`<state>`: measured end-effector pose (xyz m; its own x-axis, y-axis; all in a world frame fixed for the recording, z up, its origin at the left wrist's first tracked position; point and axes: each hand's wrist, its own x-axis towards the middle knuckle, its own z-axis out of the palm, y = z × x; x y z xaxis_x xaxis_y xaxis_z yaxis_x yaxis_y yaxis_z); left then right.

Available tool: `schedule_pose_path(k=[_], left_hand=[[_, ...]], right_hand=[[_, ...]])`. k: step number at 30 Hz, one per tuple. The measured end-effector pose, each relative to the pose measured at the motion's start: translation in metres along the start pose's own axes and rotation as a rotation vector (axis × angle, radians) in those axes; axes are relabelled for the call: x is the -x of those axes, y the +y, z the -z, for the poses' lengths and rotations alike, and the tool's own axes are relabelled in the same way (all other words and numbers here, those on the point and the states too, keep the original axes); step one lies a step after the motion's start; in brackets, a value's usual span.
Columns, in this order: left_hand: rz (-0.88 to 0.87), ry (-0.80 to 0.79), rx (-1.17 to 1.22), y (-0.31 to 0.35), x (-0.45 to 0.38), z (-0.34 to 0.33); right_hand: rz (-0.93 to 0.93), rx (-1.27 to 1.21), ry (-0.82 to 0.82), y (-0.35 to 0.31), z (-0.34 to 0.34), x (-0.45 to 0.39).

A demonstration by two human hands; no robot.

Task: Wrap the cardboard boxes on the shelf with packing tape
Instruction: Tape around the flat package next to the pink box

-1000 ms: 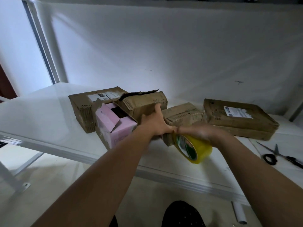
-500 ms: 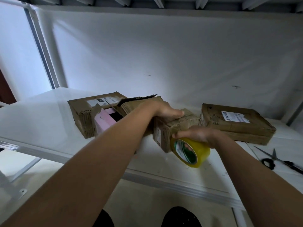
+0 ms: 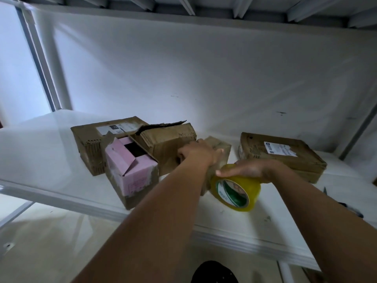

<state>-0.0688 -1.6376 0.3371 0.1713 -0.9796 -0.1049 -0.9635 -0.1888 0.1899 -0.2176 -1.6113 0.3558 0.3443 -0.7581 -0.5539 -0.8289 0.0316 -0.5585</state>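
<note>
On the white shelf [image 3: 51, 180] a small brown cardboard box [image 3: 221, 149] stands on end at the middle. My left hand [image 3: 199, 153] grips its top and left side. My right hand [image 3: 247, 170] holds a yellow roll of packing tape [image 3: 236, 193] from above, pressed against the box's near right edge. To the left lie a flat labelled box [image 3: 91, 139], an open pink box [image 3: 130, 170] and a torn brown box [image 3: 167, 144]. A flat labelled box [image 3: 283, 156] lies at the right.
Scissors [image 3: 350, 208] lie at the shelf's right edge, mostly hidden by my right arm. A white back wall and an upper shelf [image 3: 204, 23] close in the space. The shelf's front lip [image 3: 234, 240] runs under my arms.
My left hand slid from the box's top down over its left side. The tape roll stayed against the box, and the view shifted so the boxes sit more to the right.
</note>
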Motion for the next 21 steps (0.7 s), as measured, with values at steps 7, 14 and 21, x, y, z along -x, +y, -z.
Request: schedule_pose_path(k=[7,14,21], left_hand=[[-0.047,-0.155,0.165,-0.006,0.005,0.006],[-0.193,-0.626,0.127,-0.014,-0.004,0.026],[-0.173,-0.64,0.105,-0.01,-0.009,0.024]], right_hand=[[0.042,-0.196,-0.001,0.026,0.009,-0.005],[0.037,-0.379,0.153,0.057,0.018,-0.002],[-0.797,0.202,0.756,0.17,0.051,0.014]])
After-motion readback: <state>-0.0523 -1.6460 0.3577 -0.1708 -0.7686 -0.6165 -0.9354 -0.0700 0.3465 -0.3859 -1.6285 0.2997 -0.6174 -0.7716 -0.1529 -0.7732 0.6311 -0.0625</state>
